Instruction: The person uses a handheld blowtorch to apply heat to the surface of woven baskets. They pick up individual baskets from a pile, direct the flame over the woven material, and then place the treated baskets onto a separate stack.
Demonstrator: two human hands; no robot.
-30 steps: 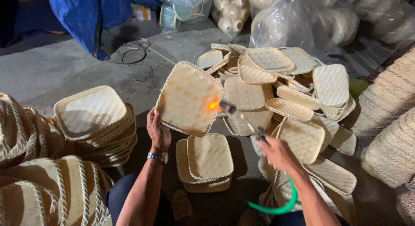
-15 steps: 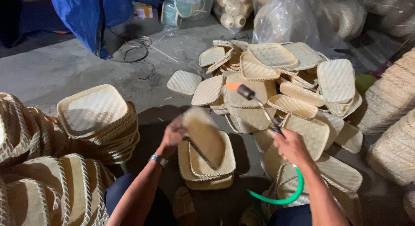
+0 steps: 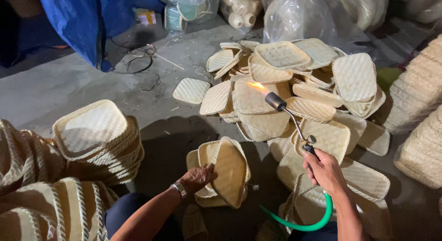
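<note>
Bare forearms, no sleeves, metal wristwatch [image 3: 179,189] on the left wrist, dark trousers [image 3: 124,211]

Support surface: grey concrete floor [image 3: 83,89]. Directly on it: loose heap of woven trays [image 3: 294,93], one single tray [image 3: 191,90] lying apart beside the heap, stacked trays [image 3: 92,130], coiled wire [image 3: 140,56], blue tarp [image 3: 87,20], clear plastic bags [image 3: 299,15].

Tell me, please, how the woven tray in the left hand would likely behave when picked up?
Probably light: the left hand tilts the woven tray on edge with its fingers alone. Likely fairly stiff, since it keeps its shape without sagging. Its rough weave should grip rather than slip.
</note>
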